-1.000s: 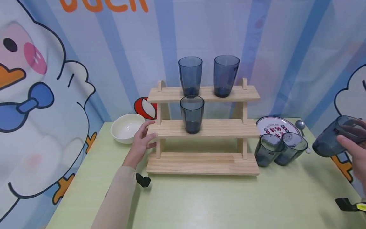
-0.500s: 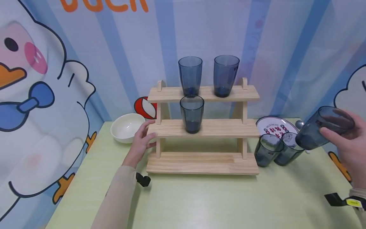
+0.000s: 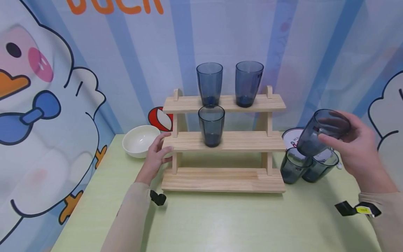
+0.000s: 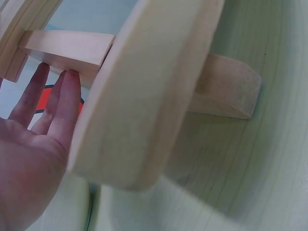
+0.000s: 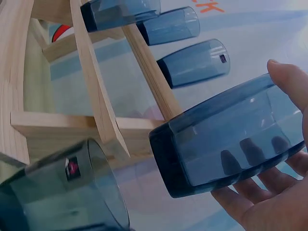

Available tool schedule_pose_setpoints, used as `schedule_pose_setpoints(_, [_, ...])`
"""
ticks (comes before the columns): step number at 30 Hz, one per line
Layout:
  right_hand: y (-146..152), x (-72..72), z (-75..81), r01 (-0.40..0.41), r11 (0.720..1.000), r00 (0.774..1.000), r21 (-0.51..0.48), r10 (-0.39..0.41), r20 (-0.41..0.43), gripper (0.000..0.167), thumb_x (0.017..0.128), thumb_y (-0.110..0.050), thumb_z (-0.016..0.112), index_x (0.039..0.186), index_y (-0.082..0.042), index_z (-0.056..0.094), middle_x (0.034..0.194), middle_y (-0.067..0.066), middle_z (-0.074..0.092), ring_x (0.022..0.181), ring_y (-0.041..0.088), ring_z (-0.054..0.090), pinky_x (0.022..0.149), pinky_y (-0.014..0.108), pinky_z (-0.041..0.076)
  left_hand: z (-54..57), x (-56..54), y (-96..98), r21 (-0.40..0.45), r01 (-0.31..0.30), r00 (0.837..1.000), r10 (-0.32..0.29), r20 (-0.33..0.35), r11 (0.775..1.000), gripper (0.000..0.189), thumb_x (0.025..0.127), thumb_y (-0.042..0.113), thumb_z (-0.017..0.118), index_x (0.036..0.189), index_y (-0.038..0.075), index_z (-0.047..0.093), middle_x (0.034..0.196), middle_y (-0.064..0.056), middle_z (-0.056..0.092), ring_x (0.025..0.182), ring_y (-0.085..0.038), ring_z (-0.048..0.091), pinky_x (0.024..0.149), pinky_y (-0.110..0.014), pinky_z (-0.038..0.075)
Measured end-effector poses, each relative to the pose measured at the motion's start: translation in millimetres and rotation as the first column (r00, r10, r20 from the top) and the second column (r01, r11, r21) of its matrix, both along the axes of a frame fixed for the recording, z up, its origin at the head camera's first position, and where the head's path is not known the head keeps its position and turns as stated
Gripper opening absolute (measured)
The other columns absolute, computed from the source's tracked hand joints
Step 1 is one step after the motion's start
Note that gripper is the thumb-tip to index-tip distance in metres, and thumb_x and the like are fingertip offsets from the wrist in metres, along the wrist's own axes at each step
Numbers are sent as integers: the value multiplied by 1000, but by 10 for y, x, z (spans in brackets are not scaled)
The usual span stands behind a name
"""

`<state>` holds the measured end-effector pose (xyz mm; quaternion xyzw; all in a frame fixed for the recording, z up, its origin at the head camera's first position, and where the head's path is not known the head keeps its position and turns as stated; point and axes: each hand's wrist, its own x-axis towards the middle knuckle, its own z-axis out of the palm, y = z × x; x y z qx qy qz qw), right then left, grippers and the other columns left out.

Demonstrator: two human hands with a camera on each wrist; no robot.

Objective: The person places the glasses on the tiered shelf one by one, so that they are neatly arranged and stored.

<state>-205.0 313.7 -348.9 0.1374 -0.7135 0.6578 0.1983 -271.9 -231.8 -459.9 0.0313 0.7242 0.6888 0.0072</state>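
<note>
My right hand holds a blue tinted glass, tilted, above two more tinted glasses. Its fingers and thumb lie on opposite sides of that glass in the right wrist view. My left hand touches the left end of a three-tier wooden display rack; in the left wrist view, its fingers are fairly straight against an upright. Two glasses, left and right, stand on the top tier. Another glass is on the middle tier, left of centre.
Right of the rack, one glass stands beside a second glass on the pale green table. A patterned plate lies partly hidden behind them. Left of the rack is a white bowl. A printed curtain hangs behind.
My right hand has carried its glass leftward and slightly up, from the right edge to above the pair beside the rack. My left hand has stayed at the rack's end.
</note>
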Motion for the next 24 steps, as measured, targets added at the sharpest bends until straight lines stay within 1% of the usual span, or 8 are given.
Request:
schedule_pose_setpoints(2, [-68,-25,19,-31,1000,1000,-7,31,3,68,90,16,71,152,-7,52,128,-2,68,116,7,65,88,9,53,-8,-6,-2,-1,-2,1000,2,1,1000,55,103,20,64,154,28,46,163,-10,41,136,-39,51,104,-62,52])
schedule_pose_setpoints(4, [-139,-53,34,-43,999,999,15,42,17,68,90,14,72,152,-7,52,129,-2,69,116,8,65,88,10,53,-14,-10,-5,-1,-2,1000,2,0,1000,55,103,20,64,154,28,46,163,-10,41,136,-39,51,104,-62,52])
schedule_pose_setpoints(9, [-336,-134,59,-53,991,996,119,44,76,69,92,5,75,154,-13,49,132,-4,67,115,8,64,87,11,53,-17,-14,-5,-6,4,1000,-4,-1,1000,56,103,21,65,155,28,45,163,-10,41,137,-39,51,104,-63,51])
schedule_pose_setpoints(11, [-424,-181,66,-87,990,994,110,79,74,69,92,5,75,154,-11,49,131,-3,67,115,9,65,87,13,54,-19,-13,-7,-8,5,1000,-5,-1,1000,56,103,22,64,155,27,44,163,-10,40,137,-39,50,105,-63,51])
schedule_pose_setpoints(14, [-547,-254,69,-155,987,987,50,153,52,68,91,10,74,152,-8,50,130,1,68,115,12,66,88,16,56,-11,-6,-5,-8,4,1000,-4,-1,1000,56,104,21,64,155,27,44,163,-10,41,137,-39,51,104,-63,51])
schedule_pose_setpoints(16, [-627,-296,69,-178,984,983,33,176,42,69,90,11,74,151,-7,51,130,2,67,116,13,65,88,16,56,-6,-4,-2,-7,2,1000,-2,0,1000,55,103,21,64,155,28,45,162,-10,41,137,-39,51,104,-63,51])
schedule_pose_setpoints(22, [-832,-384,75,-189,982,980,27,187,75,67,90,8,76,150,-9,52,131,2,62,115,15,63,86,17,57,-18,-20,-1,-6,-2,1000,2,6,1000,55,103,22,65,154,29,45,163,-9,41,137,-38,51,104,-62,52])
schedule_pose_setpoints(24, [-896,-408,77,-181,982,980,50,176,92,67,90,5,77,151,-10,52,131,2,62,115,15,62,87,17,56,-16,-19,-1,-4,-3,1000,3,6,1000,55,103,22,65,154,29,45,163,-9,41,137,-38,51,104,-62,52])
